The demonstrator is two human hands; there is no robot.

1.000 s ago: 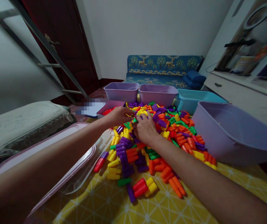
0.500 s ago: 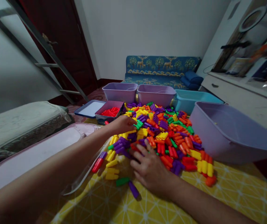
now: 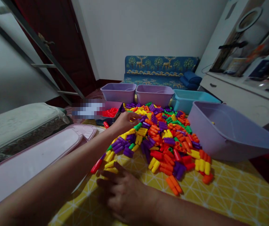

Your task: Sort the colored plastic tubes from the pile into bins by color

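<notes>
A large pile of red, orange, yellow, green and purple plastic pieces (image 3: 169,141) lies on a yellow patterned tablecloth (image 3: 233,188). At the pile's left side is my left hand (image 3: 128,121), its fingers reaching over purple and green pieces; whether it grips one is hidden. Closer to me, my right hand (image 3: 122,191) is low over the cloth with its fingers spread, beside some yellow pieces (image 3: 110,164) at the pile's near left. A red and purple piece (image 3: 97,165) rests left of them, by my left forearm.
Two purple bins (image 3: 118,92) and a teal bin (image 3: 193,99) stand behind the pile, with a larger purple bin (image 3: 228,135) at right. A box of red pieces (image 3: 110,112) sits at the back left. Pink lids (image 3: 42,150) lie at left.
My right hand has moved left and nearer to me, off the pile. The green and purple pieces at the near edge are out of sight. An orange piece now lies at the front.
</notes>
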